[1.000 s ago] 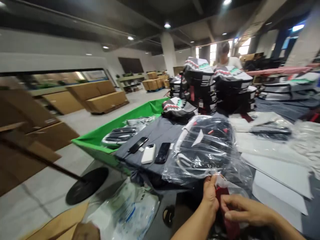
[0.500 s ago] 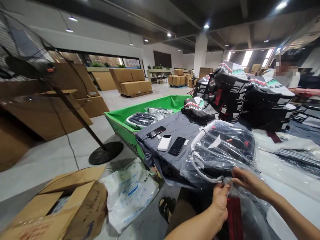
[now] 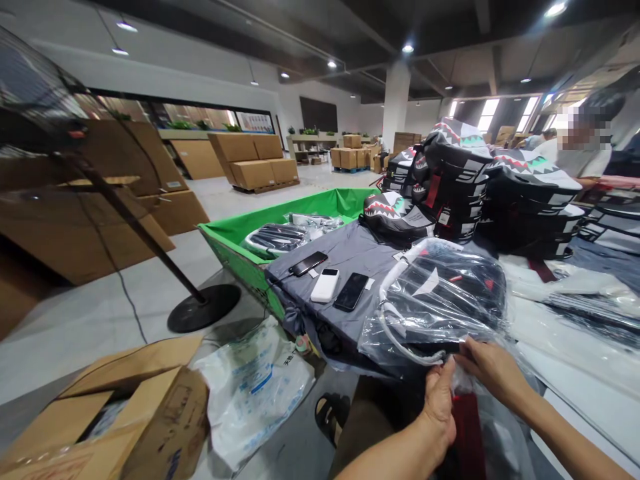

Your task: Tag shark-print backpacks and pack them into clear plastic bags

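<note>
A black backpack sealed in a clear plastic bag [image 3: 440, 300] lies on the grey-covered table [image 3: 345, 250] in front of me. My left hand [image 3: 440, 400] pinches the near edge of that bag, thumb on top. My right hand [image 3: 490, 370] grips the same edge just to the right, fingers curled over the plastic. A red strap or tag [image 3: 467, 433] hangs below my hands. Two dark phones [image 3: 351, 292] and a white power bank [image 3: 325, 285] rest on the cloth to the left of the bag.
Stacks of shark-mouth backpacks [image 3: 460, 180] fill the table's far side; a person [image 3: 580, 150] stands behind them. A green bin [image 3: 260, 230] holds more bagged packs. A floor fan's base [image 3: 203, 308], an open cardboard box [image 3: 125, 413] and a white sack [image 3: 255, 387] sit on the floor at left.
The view swung left and down, bringing the fan and cardboard box into sight. My right hand rose from the red strap to the bag's edge beside my left hand.
</note>
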A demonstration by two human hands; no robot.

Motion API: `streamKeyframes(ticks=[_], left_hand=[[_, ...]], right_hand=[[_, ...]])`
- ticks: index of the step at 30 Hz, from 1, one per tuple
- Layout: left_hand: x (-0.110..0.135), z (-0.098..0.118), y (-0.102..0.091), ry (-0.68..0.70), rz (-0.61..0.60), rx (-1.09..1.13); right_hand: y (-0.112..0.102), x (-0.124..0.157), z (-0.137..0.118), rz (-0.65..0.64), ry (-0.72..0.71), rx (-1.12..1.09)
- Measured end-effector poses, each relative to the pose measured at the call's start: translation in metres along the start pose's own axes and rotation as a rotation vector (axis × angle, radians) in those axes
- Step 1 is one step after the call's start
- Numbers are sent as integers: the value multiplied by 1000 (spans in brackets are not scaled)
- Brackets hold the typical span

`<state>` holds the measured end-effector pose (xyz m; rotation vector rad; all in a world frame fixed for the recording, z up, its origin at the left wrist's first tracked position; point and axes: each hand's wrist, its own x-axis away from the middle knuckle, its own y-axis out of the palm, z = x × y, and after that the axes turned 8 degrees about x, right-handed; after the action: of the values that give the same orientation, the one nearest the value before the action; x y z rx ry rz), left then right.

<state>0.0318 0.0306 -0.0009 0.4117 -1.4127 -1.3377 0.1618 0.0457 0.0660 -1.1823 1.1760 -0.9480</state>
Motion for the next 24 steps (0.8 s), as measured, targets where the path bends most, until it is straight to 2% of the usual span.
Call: streamKeyframes(ticks=[4, 8, 13, 17, 21, 24], left_hand=[[-8, -3, -1, -21, -31, 7], [-15, -3, -5, -80, -7, 14], [-17, 6, -4, -111, 10, -25], [-16, 16, 0, -156, 86, -86], [-16, 17, 2, -185, 222, -152], [-21, 11, -1, -182, 292, -161]], right_hand=[[0, 10, 4, -26, 76, -138], [20, 23, 3, 3, 223, -276], [41, 21, -5, 43, 345, -234], [37, 16, -7, 14, 363, -228], [31, 19, -7, 23, 413, -232], [37, 20, -1, 30, 354, -449]])
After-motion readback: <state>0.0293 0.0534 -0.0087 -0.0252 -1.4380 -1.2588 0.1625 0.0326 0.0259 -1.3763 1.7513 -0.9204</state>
